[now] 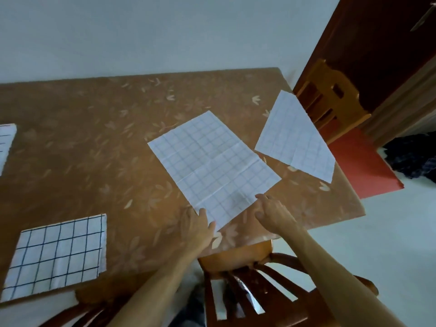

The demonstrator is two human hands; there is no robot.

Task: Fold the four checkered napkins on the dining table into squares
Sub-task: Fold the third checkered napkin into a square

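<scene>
A pale checkered napkin (213,165) lies unfolded and creased in the middle of the brown leaf-patterned table (82,138). My left hand (197,224) rests on its near corner, thumb on the cloth. My right hand (273,212) hovers with spread fingers by the napkin's near right edge, holding nothing. A second pale napkin (296,138) lies at the table's right edge, partly overhanging. A folded napkin with dark grid lines (57,253) sits at the near left. Another napkin (6,143) shows only partly at the far left frame edge.
A wooden chair (247,286) is pushed under the near edge below my arms. Another wooden chair (330,102) stands at the table's far right end, by a dark door (377,43). A red mat (361,166) lies on the floor.
</scene>
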